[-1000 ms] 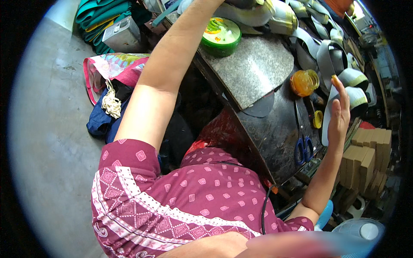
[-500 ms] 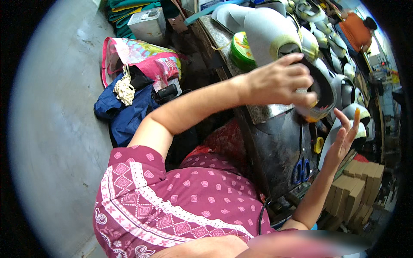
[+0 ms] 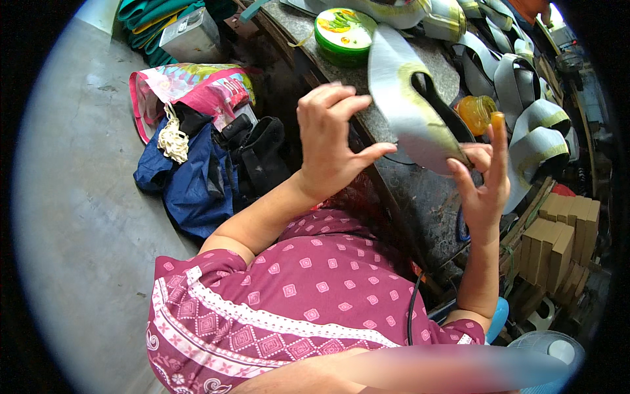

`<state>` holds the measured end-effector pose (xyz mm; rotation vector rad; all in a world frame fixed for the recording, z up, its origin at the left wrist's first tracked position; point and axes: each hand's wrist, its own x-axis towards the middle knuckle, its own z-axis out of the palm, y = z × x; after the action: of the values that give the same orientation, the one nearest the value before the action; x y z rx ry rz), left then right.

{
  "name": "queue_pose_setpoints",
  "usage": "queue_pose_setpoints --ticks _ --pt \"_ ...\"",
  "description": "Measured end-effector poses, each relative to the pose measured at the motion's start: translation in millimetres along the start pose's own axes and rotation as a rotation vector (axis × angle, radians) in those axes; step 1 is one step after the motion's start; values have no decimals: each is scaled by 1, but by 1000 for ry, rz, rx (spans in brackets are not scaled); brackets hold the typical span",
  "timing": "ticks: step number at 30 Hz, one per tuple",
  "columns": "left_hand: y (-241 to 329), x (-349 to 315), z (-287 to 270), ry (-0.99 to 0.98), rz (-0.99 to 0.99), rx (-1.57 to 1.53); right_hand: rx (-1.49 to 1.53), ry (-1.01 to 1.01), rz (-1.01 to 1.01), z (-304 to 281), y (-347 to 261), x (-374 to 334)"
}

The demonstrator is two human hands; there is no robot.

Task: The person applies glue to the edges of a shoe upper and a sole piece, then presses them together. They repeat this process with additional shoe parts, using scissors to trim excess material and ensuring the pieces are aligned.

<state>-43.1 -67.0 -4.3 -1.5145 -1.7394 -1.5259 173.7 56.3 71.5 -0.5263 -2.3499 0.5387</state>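
A pale grey shoe upper (image 3: pixel 410 98), curved and with yellowish bands along its edges, is held up tilted over the table. My right hand (image 3: pixel 484 180) pinches its lower right end between thumb and fingers, while one finger with an orange covering or coating at its tip points up. To the left of the upper, my left hand (image 3: pixel 331 141) is open, fingers spread and thumb stretched toward it, apparently not touching. Just behind my right hand lies a jar of amber liquid (image 3: pixel 475 113). A green round tub (image 3: pixel 344 38) with a patterned lid stands beyond the upper.
More grey uppers (image 3: pixel 518 85) are heaped at the right and back of the table (image 3: pixel 426 213). Blue scissors handles (image 3: pixel 462 225) show partly behind my right hand. Stacked brown blocks (image 3: pixel 551 246) stand at the right. Bags (image 3: pixel 197 174) and a metal tin (image 3: pixel 191 38) are at the left.
My left hand has moved left, away from the upper, and spread open. My right hand, earlier empty with fingers apart, now pinches the upper. The view has shifted.
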Motion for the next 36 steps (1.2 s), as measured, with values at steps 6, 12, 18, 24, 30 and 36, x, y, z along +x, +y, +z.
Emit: queue_pose_setpoints --ticks 6,12,18,24,30,36 --pt "15 -11 6 -623 -215 -631 523 38 306 22 -12 -17" --pt "19 -11 28 -623 -879 -1387 357 21 98 31 -12 -7" --pt "22 -10 28 -596 -852 -1362 589 29 332 23 3 3" --pt "24 -18 26 -680 -823 -1302 577 -13 394 29 27 10" --pt "13 -5 29 -452 -939 -1469 592 0 293 14 22 1" --pt "9 9 26 -348 -928 -1563 362 -142 193 26 4 -19"
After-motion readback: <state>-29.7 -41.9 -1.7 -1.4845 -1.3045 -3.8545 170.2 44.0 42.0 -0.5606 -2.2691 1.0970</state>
